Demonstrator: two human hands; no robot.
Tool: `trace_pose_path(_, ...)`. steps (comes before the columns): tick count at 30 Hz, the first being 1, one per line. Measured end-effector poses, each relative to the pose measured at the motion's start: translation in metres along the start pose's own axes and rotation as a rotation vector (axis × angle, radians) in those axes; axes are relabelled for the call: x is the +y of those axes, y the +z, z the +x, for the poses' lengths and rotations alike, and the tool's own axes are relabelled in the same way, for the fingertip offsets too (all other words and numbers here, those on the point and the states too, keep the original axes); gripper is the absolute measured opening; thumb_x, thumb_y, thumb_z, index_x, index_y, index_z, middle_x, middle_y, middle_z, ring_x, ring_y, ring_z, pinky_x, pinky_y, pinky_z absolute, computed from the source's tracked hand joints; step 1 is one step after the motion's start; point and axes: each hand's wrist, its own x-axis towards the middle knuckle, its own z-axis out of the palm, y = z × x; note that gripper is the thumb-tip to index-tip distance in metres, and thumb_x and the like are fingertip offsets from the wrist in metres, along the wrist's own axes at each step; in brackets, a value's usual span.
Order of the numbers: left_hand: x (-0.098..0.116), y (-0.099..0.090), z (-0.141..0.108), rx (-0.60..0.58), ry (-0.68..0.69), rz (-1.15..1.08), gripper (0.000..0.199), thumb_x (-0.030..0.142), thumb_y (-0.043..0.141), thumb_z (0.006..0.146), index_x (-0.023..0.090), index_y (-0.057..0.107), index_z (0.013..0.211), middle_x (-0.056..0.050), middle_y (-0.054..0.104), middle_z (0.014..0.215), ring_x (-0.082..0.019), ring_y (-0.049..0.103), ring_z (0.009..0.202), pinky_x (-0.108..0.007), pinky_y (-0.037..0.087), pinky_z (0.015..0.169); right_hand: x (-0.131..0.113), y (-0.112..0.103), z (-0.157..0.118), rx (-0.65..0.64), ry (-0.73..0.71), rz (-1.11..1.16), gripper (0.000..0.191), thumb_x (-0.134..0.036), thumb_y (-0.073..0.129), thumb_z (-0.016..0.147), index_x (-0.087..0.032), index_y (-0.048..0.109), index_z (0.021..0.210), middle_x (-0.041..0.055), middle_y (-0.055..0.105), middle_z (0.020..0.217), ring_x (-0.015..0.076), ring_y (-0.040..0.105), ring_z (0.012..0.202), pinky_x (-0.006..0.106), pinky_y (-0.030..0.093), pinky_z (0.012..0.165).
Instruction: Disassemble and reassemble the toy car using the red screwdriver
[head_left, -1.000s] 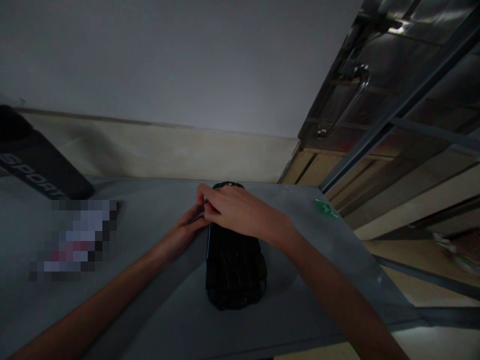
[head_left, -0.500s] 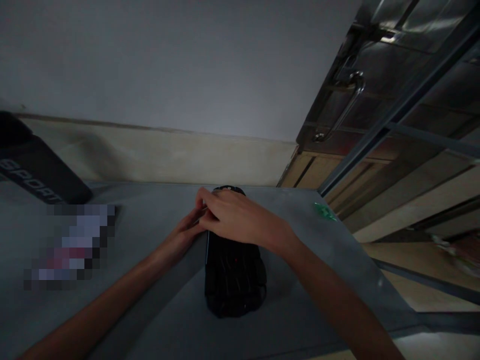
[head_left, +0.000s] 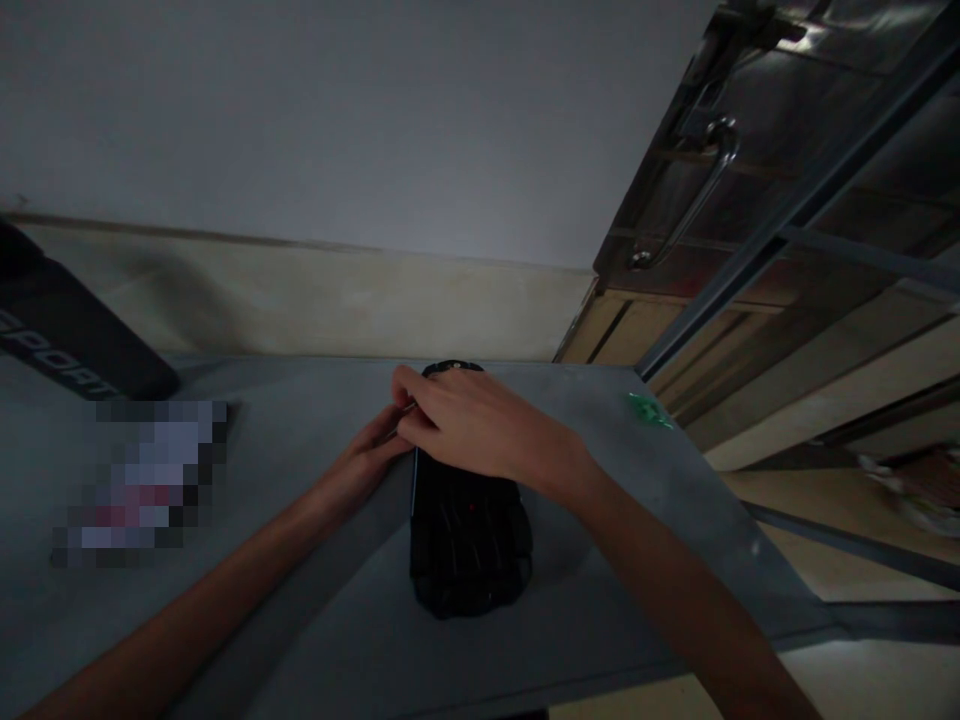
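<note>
The right hand meets the left hand over the far left edge of a black car-shaped object; whether either pinches anything, I cannot tell. The object, rounded at its near end, lies on a grey table. Far left is a dark bottle, contents hidden; far right, a green wrapper. Behind rises a pale wall.

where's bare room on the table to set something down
Bare table between right forearm and green wrapper; also between left forearm and pixelated item. Crowded: far part of the black object, under right hand, beside left hand.
</note>
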Motion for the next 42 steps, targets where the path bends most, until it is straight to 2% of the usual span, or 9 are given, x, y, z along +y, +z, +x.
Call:
trace_pose_path(9,-0.002,0.000,0.002,0.003,0.046,-0.035,0.052,0.045,0.107,0.077,0.027,0.093,0.124,-0.010,0.086,0.156,-0.045,0.060,0.169,-0.052,0.040,0.145,0.000,-0.001,0.001,-0.010,-0.073,0.080,0.025,-0.020,0.069,0.113,-0.019,0.070,0.138,0.0112,0.085,0.113,0.0267,0.075,0.102,0.037,0.050,0.087)
trace_pose_path(15,0.001,0.002,0.001,-0.003,-0.018,-0.034,0.044,0.041,0.103,0.082,0.022,0.091,0.120,-0.012,0.093,0.133,-0.043,0.076,0.149,-0.047,0.056,0.128,0.004,0.005,0.003,0.005,-0.039,0.049,0.018,-0.026,0.055,0.124,-0.023,0.070,0.133,0.0065,0.084,0.105,0.0239,0.073,0.091,0.036,0.043,0.078)
trace_pose_path(18,0.001,0.001,0.001,0.001,0.017,-0.006,0.037,0.038,0.102,0.080,0.022,0.091,0.112,-0.010,0.094,0.125,-0.041,0.079,0.144,-0.044,0.056,0.126,0.006,0.005,0.003,-0.009,-0.108,0.123,0.015,-0.019,0.065,0.117,-0.022,0.069,0.131,0.0065,0.084,0.110,0.0239,0.074,0.098,0.035,0.047,0.084)
trace_pose_path(22,-0.001,-0.001,0.001,-0.013,0.028,0.000,0.041,0.039,0.101,0.082,0.022,0.092,0.119,-0.011,0.093,0.132,-0.043,0.074,0.151,-0.048,0.052,0.132,-0.002,0.001,0.001,-0.004,-0.120,0.128,0.015,-0.017,0.070,0.112,-0.021,0.069,0.127,0.0095,0.084,0.119,0.0252,0.075,0.107,0.036,0.051,0.091)
trace_pose_path(27,0.001,0.001,-0.001,-0.006,-0.007,-0.010,0.042,0.043,0.103,0.082,0.027,0.091,0.119,-0.008,0.094,0.131,-0.044,0.073,0.152,-0.049,0.054,0.131,-0.006,0.001,-0.001,0.023,0.011,0.002,0.020,-0.027,0.056,0.125,-0.021,0.072,0.133,0.0085,0.086,0.109,0.0244,0.077,0.094,0.036,0.045,0.078)
trace_pose_path(30,0.000,0.001,0.000,-0.004,-0.009,-0.012,0.033,0.044,0.103,0.081,0.026,0.090,0.106,-0.008,0.094,0.127,-0.045,0.075,0.150,-0.050,0.054,0.131,-0.002,0.000,-0.001,-0.005,-0.028,0.028,0.019,-0.024,0.057,0.124,-0.021,0.072,0.135,0.0074,0.086,0.109,0.0235,0.077,0.097,0.034,0.044,0.078)
trace_pose_path(36,-0.006,-0.003,0.004,-0.002,0.010,-0.026,0.052,0.044,0.106,0.077,0.027,0.093,0.124,-0.008,0.089,0.148,-0.045,0.067,0.161,-0.047,0.048,0.137,-0.002,-0.002,-0.001,-0.013,-0.067,0.060,0.018,-0.026,0.067,0.119,-0.017,0.072,0.134,0.0122,0.085,0.118,0.0259,0.077,0.105,0.036,0.050,0.087)
trace_pose_path(39,-0.005,-0.002,0.003,-0.022,0.007,-0.024,0.050,0.045,0.103,0.081,0.026,0.092,0.126,-0.010,0.090,0.145,-0.045,0.068,0.159,-0.050,0.049,0.137,-0.003,0.000,-0.001,0.005,-0.010,0.015,0.022,-0.027,0.054,0.126,-0.019,0.073,0.135,0.0096,0.086,0.111,0.0241,0.076,0.096,0.036,0.047,0.081)
trace_pose_path(42,-0.004,-0.001,0.002,-0.027,0.016,-0.022,0.045,0.043,0.103,0.082,0.026,0.091,0.121,-0.010,0.091,0.138,-0.043,0.071,0.157,-0.049,0.049,0.137,-0.002,0.001,0.000,-0.019,-0.039,0.053,0.019,-0.021,0.060,0.121,-0.019,0.072,0.136,0.0098,0.086,0.115,0.0241,0.076,0.103,0.035,0.047,0.084)
